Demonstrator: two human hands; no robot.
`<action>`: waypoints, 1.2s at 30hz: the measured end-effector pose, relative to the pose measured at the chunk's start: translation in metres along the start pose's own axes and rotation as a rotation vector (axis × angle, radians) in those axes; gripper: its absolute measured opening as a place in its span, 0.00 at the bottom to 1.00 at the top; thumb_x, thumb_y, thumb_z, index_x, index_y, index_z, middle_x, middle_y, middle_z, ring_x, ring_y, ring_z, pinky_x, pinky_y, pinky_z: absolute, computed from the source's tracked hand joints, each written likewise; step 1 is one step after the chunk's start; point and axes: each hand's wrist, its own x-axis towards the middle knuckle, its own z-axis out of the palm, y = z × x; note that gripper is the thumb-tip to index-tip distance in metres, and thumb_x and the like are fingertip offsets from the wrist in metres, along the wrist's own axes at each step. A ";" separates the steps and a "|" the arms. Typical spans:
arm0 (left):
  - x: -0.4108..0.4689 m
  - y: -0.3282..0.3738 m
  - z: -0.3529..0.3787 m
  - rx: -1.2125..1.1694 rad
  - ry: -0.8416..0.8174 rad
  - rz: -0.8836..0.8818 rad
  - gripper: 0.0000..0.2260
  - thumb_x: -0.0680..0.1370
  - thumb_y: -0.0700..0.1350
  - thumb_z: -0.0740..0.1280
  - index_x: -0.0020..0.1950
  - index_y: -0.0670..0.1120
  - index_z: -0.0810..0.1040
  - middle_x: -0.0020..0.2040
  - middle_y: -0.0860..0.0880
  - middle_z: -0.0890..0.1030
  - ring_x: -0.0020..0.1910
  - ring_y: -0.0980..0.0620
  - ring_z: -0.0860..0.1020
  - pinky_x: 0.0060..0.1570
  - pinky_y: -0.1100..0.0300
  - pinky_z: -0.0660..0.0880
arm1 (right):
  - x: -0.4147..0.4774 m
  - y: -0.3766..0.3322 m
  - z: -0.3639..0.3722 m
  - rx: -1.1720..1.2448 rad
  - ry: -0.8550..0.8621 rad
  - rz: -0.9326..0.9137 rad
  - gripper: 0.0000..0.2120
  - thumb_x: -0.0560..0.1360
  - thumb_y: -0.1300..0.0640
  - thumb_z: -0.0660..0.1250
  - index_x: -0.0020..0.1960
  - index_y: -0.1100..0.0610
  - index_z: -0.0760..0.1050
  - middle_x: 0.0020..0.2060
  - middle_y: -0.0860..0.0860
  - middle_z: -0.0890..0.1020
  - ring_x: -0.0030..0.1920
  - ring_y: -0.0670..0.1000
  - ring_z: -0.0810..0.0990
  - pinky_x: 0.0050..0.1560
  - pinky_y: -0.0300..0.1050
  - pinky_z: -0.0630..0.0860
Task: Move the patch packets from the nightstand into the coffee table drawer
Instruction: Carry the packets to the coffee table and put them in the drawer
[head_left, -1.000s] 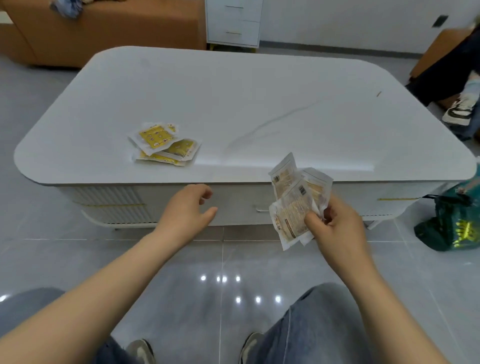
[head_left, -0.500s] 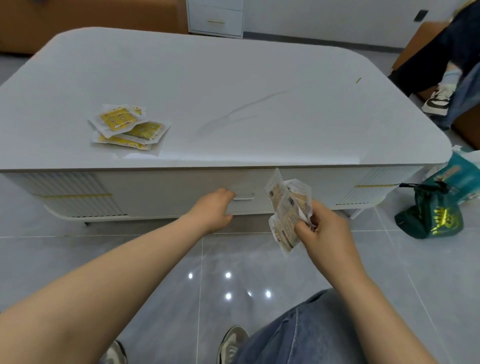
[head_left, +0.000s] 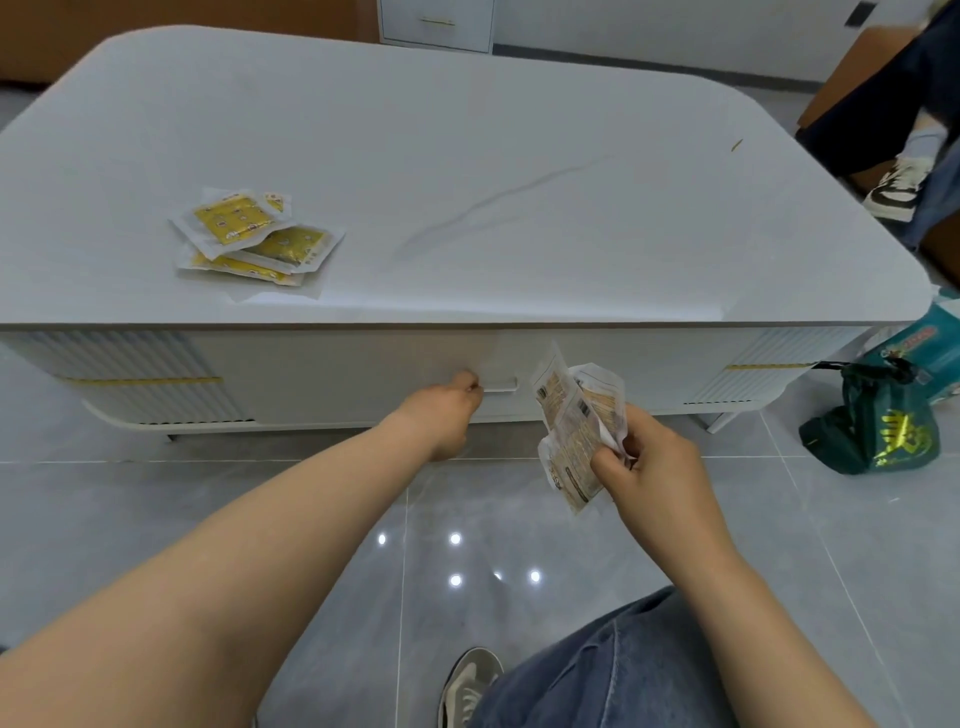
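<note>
**Left hand has reached the drawer handle**

Since a second ago the left hand (head_left: 447, 410) has gone from hanging loose in front of the bench (head_left: 519, 130) to the handle (head_left: 501, 384) on the drawer (head_left: 363, 379). The right hand (head_left: 654, 467) has sunk with it, from the height of the bench edge to below it.

The left arm stretches forward and slightly rightward, wrist straight, back of the hand up. Its fingers are curled onto the left end of the handle (how far they hook behind it is hidden). The drawer front sits flush with the bench side, still closed.

The right arm is bent, its hand raised just right of the handle and apart from the drawer front. Thumb and fingers pinch a fan of held packets (head_left: 571, 415) by their lower right corner; the packets stand nearly upright, printed backs to the camera, their tops overlapping the drawer front in view.

More packets (head_left: 249, 234), yellow-faced, lie in a loose overlapping pile on the bench top, near its front edge and well left of the hands.

A green bag (head_left: 872, 426) sits on the floor (head_left: 156, 493) by the bench's right end. The person's jeans (head_left: 649, 670) and one shoe (head_left: 467, 686) show at the bottom.
</note>
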 end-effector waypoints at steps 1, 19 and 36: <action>0.001 0.002 0.000 0.003 0.001 -0.013 0.22 0.77 0.38 0.59 0.72 0.41 0.63 0.71 0.46 0.60 0.56 0.39 0.75 0.53 0.49 0.74 | -0.001 0.000 0.001 -0.002 -0.001 0.003 0.21 0.74 0.63 0.63 0.45 0.33 0.72 0.41 0.45 0.83 0.44 0.47 0.81 0.42 0.47 0.80; -0.015 0.011 0.010 -0.046 -0.065 -0.018 0.26 0.76 0.36 0.60 0.74 0.43 0.60 0.75 0.48 0.57 0.63 0.42 0.72 0.59 0.49 0.73 | -0.009 -0.022 0.004 0.003 0.004 -0.048 0.18 0.75 0.62 0.63 0.52 0.38 0.75 0.42 0.42 0.83 0.45 0.47 0.82 0.43 0.51 0.82; -0.122 -0.020 -0.040 -0.163 0.388 0.135 0.13 0.76 0.46 0.65 0.59 0.47 0.76 0.54 0.49 0.77 0.54 0.48 0.75 0.53 0.56 0.72 | -0.031 -0.057 -0.007 0.033 -0.013 -0.167 0.18 0.76 0.61 0.63 0.54 0.37 0.74 0.42 0.34 0.80 0.47 0.35 0.78 0.38 0.34 0.79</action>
